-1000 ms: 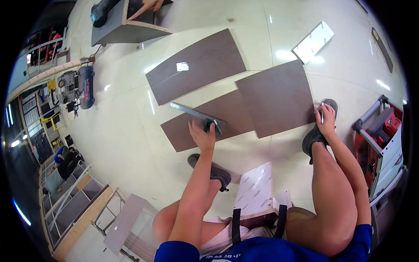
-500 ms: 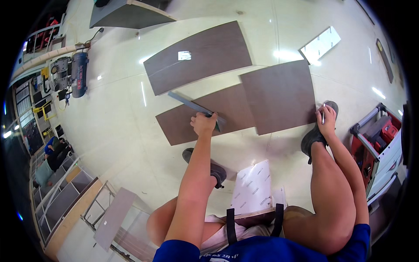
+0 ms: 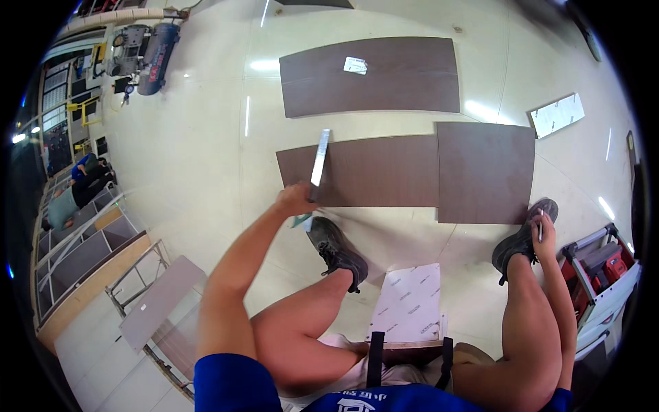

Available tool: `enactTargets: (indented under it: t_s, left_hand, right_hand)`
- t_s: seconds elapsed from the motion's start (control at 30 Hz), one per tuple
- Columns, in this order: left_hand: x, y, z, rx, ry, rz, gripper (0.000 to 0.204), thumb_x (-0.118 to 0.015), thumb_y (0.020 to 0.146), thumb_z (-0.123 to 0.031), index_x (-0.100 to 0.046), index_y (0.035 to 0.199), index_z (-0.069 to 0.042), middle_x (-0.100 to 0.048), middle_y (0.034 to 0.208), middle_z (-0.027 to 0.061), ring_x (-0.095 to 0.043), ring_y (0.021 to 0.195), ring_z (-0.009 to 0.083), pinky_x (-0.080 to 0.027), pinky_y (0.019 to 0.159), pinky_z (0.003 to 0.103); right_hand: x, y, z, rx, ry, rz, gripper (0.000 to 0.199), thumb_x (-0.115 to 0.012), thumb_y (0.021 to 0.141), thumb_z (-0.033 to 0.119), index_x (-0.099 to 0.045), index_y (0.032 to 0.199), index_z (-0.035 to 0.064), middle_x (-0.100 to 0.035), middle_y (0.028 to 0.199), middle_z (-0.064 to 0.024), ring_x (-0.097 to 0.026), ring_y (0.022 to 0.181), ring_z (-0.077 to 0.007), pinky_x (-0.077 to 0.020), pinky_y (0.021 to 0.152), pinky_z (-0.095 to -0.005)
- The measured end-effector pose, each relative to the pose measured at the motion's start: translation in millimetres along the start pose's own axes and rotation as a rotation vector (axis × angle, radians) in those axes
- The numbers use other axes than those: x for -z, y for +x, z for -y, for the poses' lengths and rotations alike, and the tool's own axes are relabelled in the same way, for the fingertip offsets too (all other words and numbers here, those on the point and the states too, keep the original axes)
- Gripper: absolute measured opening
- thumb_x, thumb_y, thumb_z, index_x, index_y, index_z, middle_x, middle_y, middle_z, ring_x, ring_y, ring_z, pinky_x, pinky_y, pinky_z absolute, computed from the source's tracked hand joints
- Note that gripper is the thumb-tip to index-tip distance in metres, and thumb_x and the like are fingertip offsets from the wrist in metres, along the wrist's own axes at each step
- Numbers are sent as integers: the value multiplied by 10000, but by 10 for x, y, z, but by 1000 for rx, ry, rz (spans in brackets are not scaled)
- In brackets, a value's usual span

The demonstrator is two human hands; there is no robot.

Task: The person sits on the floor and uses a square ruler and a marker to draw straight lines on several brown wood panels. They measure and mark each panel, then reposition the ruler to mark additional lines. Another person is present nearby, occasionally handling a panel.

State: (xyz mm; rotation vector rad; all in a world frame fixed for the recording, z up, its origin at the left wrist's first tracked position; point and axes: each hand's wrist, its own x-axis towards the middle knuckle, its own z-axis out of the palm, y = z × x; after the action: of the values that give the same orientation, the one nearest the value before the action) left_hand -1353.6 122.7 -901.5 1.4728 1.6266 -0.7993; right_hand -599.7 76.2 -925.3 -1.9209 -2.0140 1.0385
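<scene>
Now left hand point(image 3: 295, 200) holds metal ruler point(image 3: 320, 158) over brown panel point(image 3: 364, 172).

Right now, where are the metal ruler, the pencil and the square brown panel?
metal ruler point(image 3: 319, 156), head view, middle of its blade.
pencil point(image 3: 540, 225), head view, its shaft in the right hand.
square brown panel point(image 3: 484, 172), head view, its centre.

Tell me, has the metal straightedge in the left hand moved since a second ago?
Yes. The metal straightedge has swung from lying slantwise across the long brown panel to pointing away, crossing its far edge near the left end.
</scene>
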Motion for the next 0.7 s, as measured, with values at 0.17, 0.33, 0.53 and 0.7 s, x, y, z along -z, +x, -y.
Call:
enactTargets:
  t_s: [0.17,0.33,0.53,0.7]
  left_hand:
    - [-68,-279,866,159,-94,-34,426,-748,742,-392,-675,1054,-111,-710,1060,114,-667,1029,330,-517,870,484]
    - [-738,-548,1566,318,-198,-280,349,-752,792,-370,-678,1017,-114,-716,991,107,-660,1006,330,-500,852,515]
    - [-1072,-457,1709,359,-232,-391,339,-785,795,-350,-669,1002,-109,-709,992,104,-642,1036,336,-488,864,532]
    - [-1257,-450,1721,363,-165,-391,369,-796,789,-374,-675,1034,-126,-706,1021,84,-634,1066,298,-485,882,500]
  right_hand:
    - [76,-738,104,-524,-46,307,376,-458,1029,188,-547,1334,-12,-615,1277,-181,-521,1301,-280,-356,1112,-415]
    - [-965,-210,1153,-667,-358,48,397,-443,1026,208,-519,1348,-12,-582,1299,-181,-492,1315,-283,-333,1118,-421]
    - [-1198,-172,1811,-805,-666,66,424,-425,1023,231,-485,1365,-12,-542,1325,-180,-457,1331,-286,-306,1126,-428]
    - [-1255,-254,2001,-853,-803,97,447,-410,1020,251,-457,1378,-12,-509,1347,-180,-428,1344,-290,-284,1133,-434]
